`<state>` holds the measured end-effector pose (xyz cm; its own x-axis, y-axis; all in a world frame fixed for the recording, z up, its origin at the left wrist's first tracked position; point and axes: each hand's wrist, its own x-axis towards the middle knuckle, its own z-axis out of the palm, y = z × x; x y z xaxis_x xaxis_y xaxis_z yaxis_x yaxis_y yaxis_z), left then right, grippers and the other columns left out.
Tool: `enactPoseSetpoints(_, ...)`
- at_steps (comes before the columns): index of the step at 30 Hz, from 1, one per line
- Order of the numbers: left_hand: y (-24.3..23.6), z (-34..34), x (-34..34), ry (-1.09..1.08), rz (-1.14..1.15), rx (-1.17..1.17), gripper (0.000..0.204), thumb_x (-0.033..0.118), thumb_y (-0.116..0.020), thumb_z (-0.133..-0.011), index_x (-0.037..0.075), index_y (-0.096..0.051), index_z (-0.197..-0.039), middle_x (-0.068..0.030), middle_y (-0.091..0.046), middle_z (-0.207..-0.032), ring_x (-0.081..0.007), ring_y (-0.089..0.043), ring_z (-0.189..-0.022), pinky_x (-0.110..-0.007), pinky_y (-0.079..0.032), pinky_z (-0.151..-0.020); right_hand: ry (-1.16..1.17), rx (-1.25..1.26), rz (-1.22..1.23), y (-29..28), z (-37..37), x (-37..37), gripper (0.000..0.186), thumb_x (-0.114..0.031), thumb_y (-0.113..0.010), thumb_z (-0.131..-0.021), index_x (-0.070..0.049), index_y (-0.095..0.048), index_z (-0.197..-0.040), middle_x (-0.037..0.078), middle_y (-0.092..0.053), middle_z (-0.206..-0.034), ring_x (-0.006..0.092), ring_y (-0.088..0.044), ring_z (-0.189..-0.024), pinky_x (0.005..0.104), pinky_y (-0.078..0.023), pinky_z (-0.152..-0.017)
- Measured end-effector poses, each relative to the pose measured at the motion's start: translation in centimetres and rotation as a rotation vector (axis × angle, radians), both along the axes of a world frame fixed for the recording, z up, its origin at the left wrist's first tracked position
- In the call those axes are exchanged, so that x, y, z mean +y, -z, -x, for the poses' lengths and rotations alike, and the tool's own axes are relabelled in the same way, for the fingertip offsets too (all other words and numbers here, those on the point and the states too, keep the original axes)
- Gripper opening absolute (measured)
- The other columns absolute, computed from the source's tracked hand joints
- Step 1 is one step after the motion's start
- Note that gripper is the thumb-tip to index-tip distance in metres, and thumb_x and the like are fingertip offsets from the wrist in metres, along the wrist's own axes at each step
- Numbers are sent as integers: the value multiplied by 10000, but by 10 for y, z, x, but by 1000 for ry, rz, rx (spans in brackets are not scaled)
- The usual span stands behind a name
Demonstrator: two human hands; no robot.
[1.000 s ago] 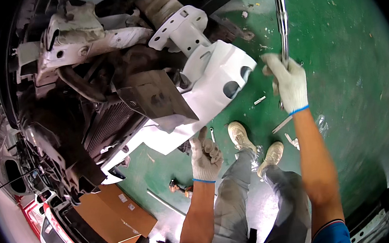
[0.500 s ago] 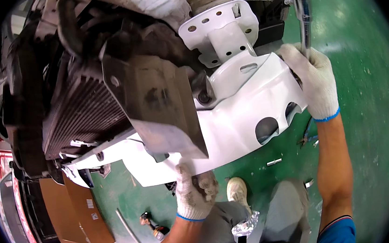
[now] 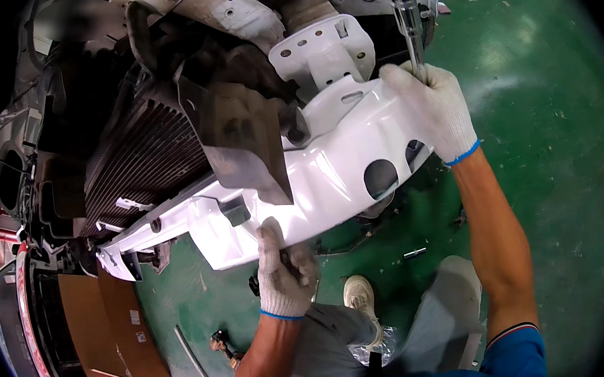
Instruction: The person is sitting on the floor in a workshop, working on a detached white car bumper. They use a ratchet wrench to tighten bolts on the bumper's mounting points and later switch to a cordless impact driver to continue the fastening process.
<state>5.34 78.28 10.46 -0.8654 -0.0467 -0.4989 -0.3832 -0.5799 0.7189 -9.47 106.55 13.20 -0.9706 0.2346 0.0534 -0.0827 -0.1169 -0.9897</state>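
Observation:
A glossy white bumper beam [image 3: 323, 179] stretches across the front of a partly stripped vehicle. My left hand [image 3: 285, 274], in a white knit glove with a blue cuff, pinches its lower edge; the thumb lies on the front, and the curled fingers are partly hidden. At the beam's right end, my gloved right hand [image 3: 436, 106] is closed round the lower part of a chrome socket tool [image 3: 408, 22], which points up and away. The tool's tip is hidden by the glove. A bent grey metal plate [image 3: 242, 136] stands in front of the beam's middle.
A finned radiator [image 3: 142, 153] lies behind the beam, at left. On the green floor are a metal socket piece [image 3: 415, 253], a cordless power tool [image 3: 224, 345] and a pale rod [image 3: 199, 362]. An open cardboard box [image 3: 116, 330] stands at lower left, beside another vehicle [image 3: 28, 331].
The view has shifted, so the right hand, socket tool and beam's right end sit farther left in the picture. Both hands keep their holds.

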Motion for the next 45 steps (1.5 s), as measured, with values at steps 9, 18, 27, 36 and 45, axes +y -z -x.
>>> enactPoseSetpoints(9, -4, 5, -4, -50, -35, -87, 415, 579, -683, -964, 179, -585, -1011, 35, -493, -678, -85, -433, -528, -216, -313, -441, 289, -213, -144, 147, -70, 75, 401, -392, -698, -978, -1, -732, -899, -9, -604, -694, 53, -497, -585, 252, -373, -518)
enactPoseSetpoints(18, -4, -44, 5, 280, 34, -156, 358, 200, -638, -981, -1, -597, -1274, -105, -584, -1086, -186, -573, -931, -279, -500, -754, 65, -663, -456, 321, -246, 91, 397, -341, -728, -919, 29, -676, -787, 62, -591, -630, 126, -528, -612, 342, -439, -574)
enactPoseSetpoints(27, -13, -30, 61, 431, 106, -22, 486, 201, -570, -1037, -88, -464, -1413, -172, -657, -1062, -125, -595, -682, -201, -441, -467, -17, -497, -212, 180, -223, 107, 317, -297, -710, -916, 18, -685, -949, 24, -572, -672, 104, -529, -614, 312, -447, -573)
enactPoseSetpoints(36, 56, -7, 93, 608, -31, -229, 471, 362, -607, -1060, 5, -529, -1357, -116, -661, -1014, -145, -596, -785, -278, -510, -635, 97, -686, -413, 241, -301, 129, 280, -267, -685, -920, 13, -681, -897, 49, -559, -644, 116, -524, -572, 326, -443, -526)
enactPoseSetpoints(45, 314, -38, 136, 1079, 931, -137, 311, 101, -549, -931, 32, -635, -1222, -169, -691, -927, -288, -693, -810, -408, -573, -727, 236, -698, -450, 258, -348, 124, 283, -250, -692, -922, 31, -660, -910, 132, -521, -655, 192, -482, -613, 378, -430, -613)
